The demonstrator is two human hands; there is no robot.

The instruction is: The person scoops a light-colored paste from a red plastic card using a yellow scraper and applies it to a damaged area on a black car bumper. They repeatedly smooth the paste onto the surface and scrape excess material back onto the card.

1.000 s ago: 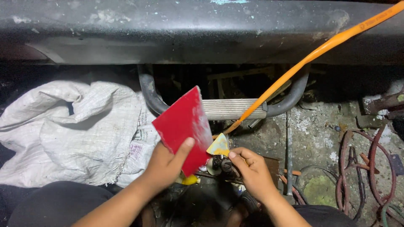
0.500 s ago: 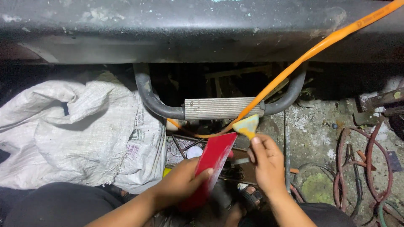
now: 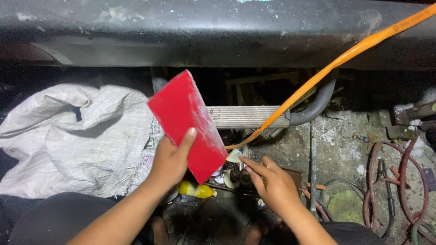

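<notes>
While crouched over dark, cluttered ground, left hand (image 3: 170, 161) gripping a flat red rectangular plastic card (image 3: 188, 124), thumb pressed on its face, fingers wrapped behind its lower edge, card tilted up and leaning left of the ribbed grey metal step plate (image 3: 247, 116). Right hand (image 3: 272, 183) just below that step plate, fingers narrow, pinching a small pale yellowish wedge-shaped scrap (image 3: 234, 156) at its tip. Small yellow plastic bottle (image 3: 196, 189) lying on its side below the card, near the left wrist. Crumpled white woven sack (image 3: 75, 136) well left of the step plate. Coiled reddish-brown hoses (image 3: 390, 181) far right. Orange flexible hose (image 3: 336, 61) running from the step plate up to the right across a dark grey vehicle body (image 3: 204, 31) above.
</notes>
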